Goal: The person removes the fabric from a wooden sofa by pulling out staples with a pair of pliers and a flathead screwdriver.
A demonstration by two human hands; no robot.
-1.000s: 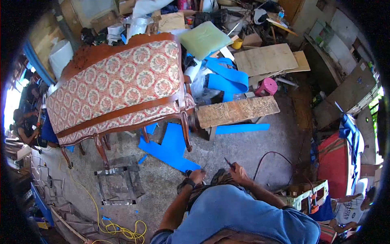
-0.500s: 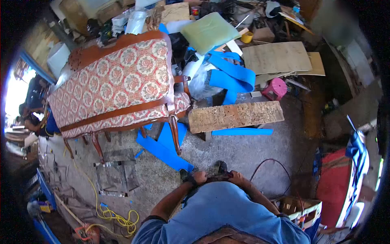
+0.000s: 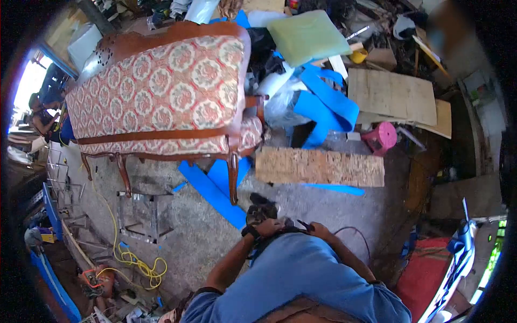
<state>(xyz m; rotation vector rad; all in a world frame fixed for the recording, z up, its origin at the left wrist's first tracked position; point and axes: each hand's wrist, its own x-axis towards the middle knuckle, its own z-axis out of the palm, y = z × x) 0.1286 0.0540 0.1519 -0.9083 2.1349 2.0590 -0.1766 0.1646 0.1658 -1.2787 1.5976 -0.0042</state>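
At my waist my left hand [image 3: 268, 227], with a dark band on its wrist, is closed at the front of the blue shirt [image 3: 291, 264]. What its fingers hold against the dark patch there is too small to make out. To its right, my right hand [image 3: 322, 232] is closed on a slim dark object [image 3: 304, 224] that points up and left. A dark shoe [image 3: 262, 200] shows on the floor just beyond my hands. Ahead on the left stands a wooden-framed sofa [image 3: 156, 91] in red and cream floral fabric, its back facing me.
A rough board [image 3: 320, 166] lies ahead, near blue strips [image 3: 212, 194]. Beyond are a green cushion [image 3: 308, 37], a pink stool [image 3: 381, 138] and plywood [image 3: 392, 96]. A yellow cord [image 3: 134, 261] and metal frame [image 3: 144, 218] lie left. Another person [image 3: 46, 117] sits far left.
The view has swung left and tilted slightly, so the furniture sits higher and further right. A slim dark object now shows at my right hand, and one foot has stepped forward.
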